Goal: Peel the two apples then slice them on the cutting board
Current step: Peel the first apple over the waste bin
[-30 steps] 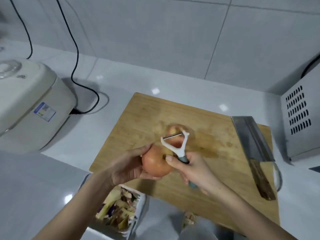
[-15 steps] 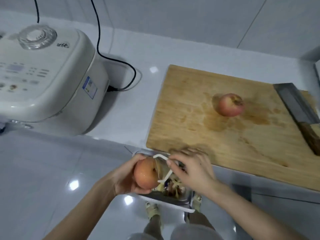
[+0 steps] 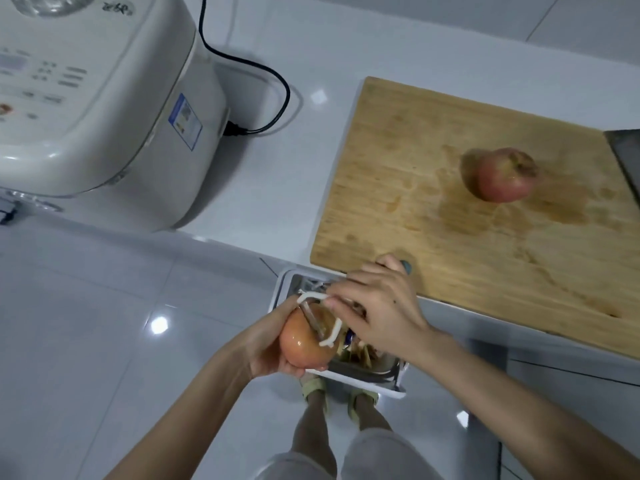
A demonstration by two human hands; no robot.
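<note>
In the left hand (image 3: 265, 346), apple (image 3: 301, 346) against peeler (image 3: 312, 297).

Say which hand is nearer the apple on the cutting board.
Right. The right hand is at the cutting board edge, below that apple; left hand farther, off it.

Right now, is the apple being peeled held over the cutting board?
No, the left hand holds that apple above the scrap bin's edge, off the cutting board.

Bright, soft overhead light; floor (image 3: 104, 341) glare spots, slight blur, wide-angle edge distortion.
</note>
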